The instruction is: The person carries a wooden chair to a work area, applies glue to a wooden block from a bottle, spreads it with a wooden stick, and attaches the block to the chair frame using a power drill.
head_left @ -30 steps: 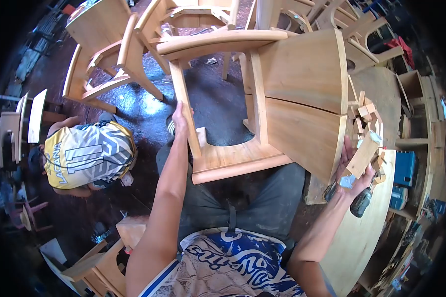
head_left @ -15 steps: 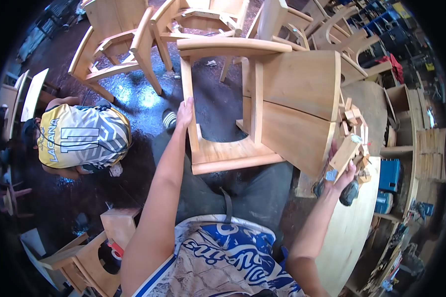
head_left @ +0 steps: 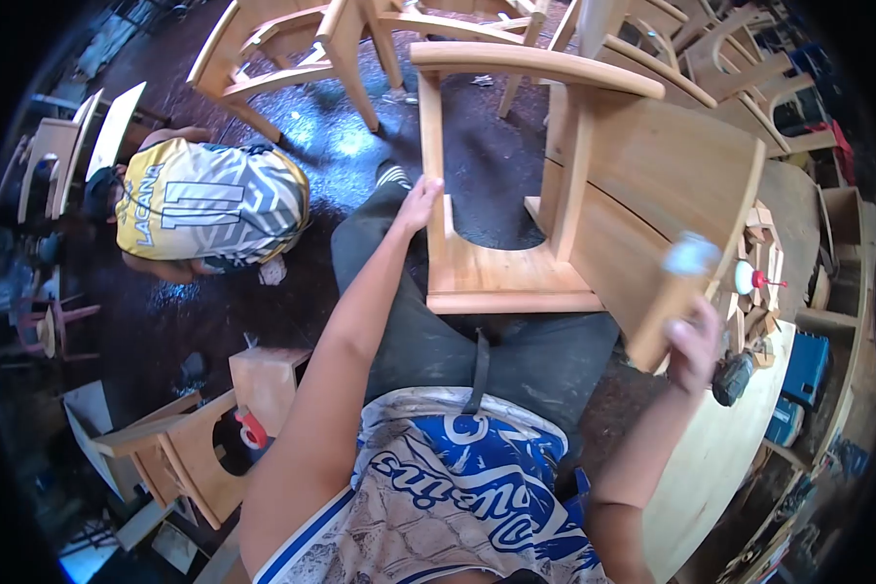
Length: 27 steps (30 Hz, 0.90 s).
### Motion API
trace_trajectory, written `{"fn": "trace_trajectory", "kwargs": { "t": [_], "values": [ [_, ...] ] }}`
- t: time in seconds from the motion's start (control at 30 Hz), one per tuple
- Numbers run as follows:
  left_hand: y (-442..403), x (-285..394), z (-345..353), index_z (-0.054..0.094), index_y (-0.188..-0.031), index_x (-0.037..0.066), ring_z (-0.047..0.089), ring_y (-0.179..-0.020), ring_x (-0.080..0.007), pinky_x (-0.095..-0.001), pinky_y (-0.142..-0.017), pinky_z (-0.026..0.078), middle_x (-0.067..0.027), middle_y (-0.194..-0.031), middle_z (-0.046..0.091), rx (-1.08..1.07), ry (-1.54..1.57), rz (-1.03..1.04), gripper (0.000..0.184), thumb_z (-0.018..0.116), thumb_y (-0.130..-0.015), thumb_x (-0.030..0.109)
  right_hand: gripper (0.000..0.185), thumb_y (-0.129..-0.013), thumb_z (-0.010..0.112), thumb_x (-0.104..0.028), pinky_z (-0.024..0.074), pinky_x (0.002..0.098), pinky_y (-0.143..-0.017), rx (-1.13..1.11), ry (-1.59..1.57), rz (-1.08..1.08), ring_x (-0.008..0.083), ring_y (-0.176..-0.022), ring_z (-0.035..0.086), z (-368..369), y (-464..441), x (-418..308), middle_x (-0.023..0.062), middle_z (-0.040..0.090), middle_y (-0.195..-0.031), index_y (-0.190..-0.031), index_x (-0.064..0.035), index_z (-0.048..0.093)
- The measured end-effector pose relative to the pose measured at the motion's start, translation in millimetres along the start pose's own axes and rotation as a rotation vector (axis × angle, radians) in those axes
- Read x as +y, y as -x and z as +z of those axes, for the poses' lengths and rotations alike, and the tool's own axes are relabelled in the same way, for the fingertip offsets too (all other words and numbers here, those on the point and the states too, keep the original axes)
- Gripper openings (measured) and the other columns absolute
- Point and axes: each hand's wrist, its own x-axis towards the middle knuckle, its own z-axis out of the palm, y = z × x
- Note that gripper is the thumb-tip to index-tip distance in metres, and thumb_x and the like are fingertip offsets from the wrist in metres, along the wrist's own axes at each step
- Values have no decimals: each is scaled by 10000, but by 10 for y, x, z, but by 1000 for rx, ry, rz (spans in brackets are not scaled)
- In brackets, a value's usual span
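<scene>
A wooden chair [head_left: 516, 277] lies on its side across my lap, its broad two-board panel [head_left: 642, 165] pointing right. My left hand [head_left: 421, 202] is closed around the chair's left bar. In my right hand [head_left: 694, 343] is a wooden block [head_left: 660, 316], tilted, in front of the panel's lower right edge. A pale bluish-white patch covers the block's upper end; motion blur hides what it is. Just right of the panel, a white bottle with a red tip [head_left: 747, 277] lies among several small wood blocks [head_left: 757, 336].
A person in a yellow and white jersey [head_left: 209, 200] crouches at the left. More wooden chairs [head_left: 350, 73] stand ahead on the dark floor. A pale board [head_left: 715, 467] lies at my right, beside blue cases [head_left: 803, 368]. A wooden box [head_left: 263, 378] is at lower left.
My right hand has moved the wooden block away from the pile of blocks, in front of the panel. The white bottle has come into sight. My left hand keeps its hold; the whole view has shifted.
</scene>
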Motion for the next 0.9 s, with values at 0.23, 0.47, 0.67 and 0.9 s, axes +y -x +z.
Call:
{"fn": "trace_trajectory", "kwargs": {
  "t": [0.23,0.47,0.67,0.9],
  "values": [
    [256,186,-211,546,-1398,36,599,-1231,-354,-414,-1054,447,-209,-1357,617,70,-306,-38,568,644,-936,351,349,-778,808,-234,505,287,-749,-455,364,309,117,-805,630,1255,-1259,1863,37,660,-813,-1034,-21,702],
    [1081,891,-536,624,-1316,56,609,-1221,-315,-404,-1068,436,-150,-1265,680,178,-847,293,469,682,-915,292,509,-697,826,-314,539,368,-885,-534,785,322,275,-1005,712,1816,-1806,2460,143,748,-1059,-1126,-61,721],
    [932,915,-414,755,-1022,38,729,-950,-316,-379,-858,553,-159,-1014,749,457,-554,285,219,681,-907,209,481,-713,815,-275,545,366,-915,-666,761,345,280,-1031,716,1920,-1935,2926,141,751,-1097,-1148,-84,739],
    [844,962,-355,764,-1013,61,736,-922,-302,-379,-832,558,-144,-978,756,376,-640,224,221,678,-904,234,469,-728,802,-259,543,372,-929,-625,687,393,288,-1050,712,1907,-1872,2887,151,750,-1111,-1143,-53,738]
  ]
}}
